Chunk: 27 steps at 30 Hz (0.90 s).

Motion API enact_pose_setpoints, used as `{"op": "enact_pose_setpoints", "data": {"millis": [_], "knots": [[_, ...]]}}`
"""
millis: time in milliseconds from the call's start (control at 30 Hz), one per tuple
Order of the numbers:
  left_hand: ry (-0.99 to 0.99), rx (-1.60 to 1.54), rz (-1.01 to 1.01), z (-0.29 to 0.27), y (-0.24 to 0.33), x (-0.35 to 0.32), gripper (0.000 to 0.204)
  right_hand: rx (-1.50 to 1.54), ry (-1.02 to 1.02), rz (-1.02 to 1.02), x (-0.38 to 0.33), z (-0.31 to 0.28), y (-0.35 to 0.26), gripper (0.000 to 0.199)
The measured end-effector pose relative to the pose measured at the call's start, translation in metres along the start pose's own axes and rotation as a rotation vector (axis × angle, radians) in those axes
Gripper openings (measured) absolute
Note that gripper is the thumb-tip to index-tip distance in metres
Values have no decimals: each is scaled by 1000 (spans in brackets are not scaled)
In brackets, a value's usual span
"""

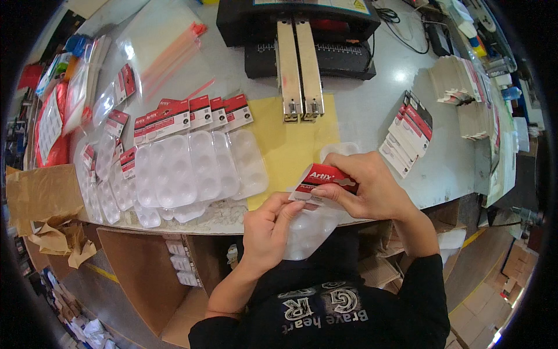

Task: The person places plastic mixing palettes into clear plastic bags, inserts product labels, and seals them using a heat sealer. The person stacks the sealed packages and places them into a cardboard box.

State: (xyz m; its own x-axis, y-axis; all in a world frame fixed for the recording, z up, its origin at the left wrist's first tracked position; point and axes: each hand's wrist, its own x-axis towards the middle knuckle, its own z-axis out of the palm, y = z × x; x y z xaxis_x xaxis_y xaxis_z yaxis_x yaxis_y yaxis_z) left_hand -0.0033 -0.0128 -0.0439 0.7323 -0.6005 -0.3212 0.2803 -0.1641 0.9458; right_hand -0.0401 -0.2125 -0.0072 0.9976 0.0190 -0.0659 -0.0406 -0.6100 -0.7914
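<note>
A glossy red-and-white paper header card meets the smooth, translucent plastic of a paint palette against a matt black cloth T-shirt; bare metal bars gleam near a matt yellow sheet, a smooth, shiny grey tabletop and a dull brown cardboard box.

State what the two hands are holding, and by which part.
A palette, by its red-and-white card: the left hand at the card's lower left edge, the right hand toward its right end.

Left hand and right hand sit close, fingers bent and pinching.
</note>
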Motion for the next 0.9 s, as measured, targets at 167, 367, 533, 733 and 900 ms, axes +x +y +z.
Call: {"op": "enact_pose_setpoints", "data": {"millis": [167,367,533,733,900], "knots": [[28,35,-26,2,1,-2,19,-42,28,-25,-6,1,-3,21],[218,114,160,0,-5,3,23,129,198,121,-6,0,11,20],[338,-4,119,-7,-18,13,28,566,-18,453,-24,17,25,20],[339,-33,90,0,-28,18,30,725,56,545,-34,29,37,17],[352,-31,96,0,-32,20,31,752,79,514,-36,31,37,17]]}}
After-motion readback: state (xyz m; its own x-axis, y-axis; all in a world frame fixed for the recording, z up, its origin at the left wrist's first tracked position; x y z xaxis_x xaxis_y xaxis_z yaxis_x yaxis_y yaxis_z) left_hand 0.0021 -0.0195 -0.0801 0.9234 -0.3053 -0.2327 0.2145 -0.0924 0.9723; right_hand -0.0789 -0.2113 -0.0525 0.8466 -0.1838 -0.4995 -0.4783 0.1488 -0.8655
